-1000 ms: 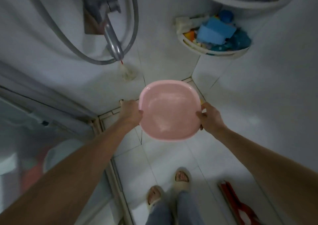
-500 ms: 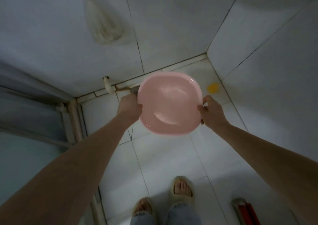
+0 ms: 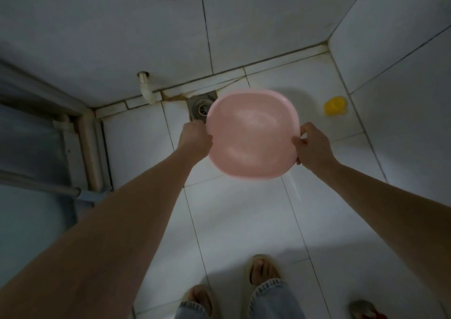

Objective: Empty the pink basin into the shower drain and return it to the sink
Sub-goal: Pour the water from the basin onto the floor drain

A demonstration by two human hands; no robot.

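Observation:
I hold the pink basin [image 3: 252,133] out in front of me over the white tiled shower floor. My left hand [image 3: 195,138] grips its left rim and my right hand [image 3: 311,148] grips its right rim. The basin looks roughly level, with its inside facing me and a sheen of water in it. The square metal shower drain [image 3: 200,106] lies in the floor near the wall, just beyond the basin's left edge and partly hidden by it. The sink is out of view.
A small yellow object [image 3: 335,105] lies on the floor by the right wall. A white pipe [image 3: 146,89] comes out of the back wall left of the drain. The shower door frame [image 3: 85,143] stands at the left. My sandalled feet [image 3: 262,272] are below.
The view has tilted down from the wall tap and corner shelf to the floor. The basin, still in both hands, has come lower and now sits beside the drain, which has come into sight.

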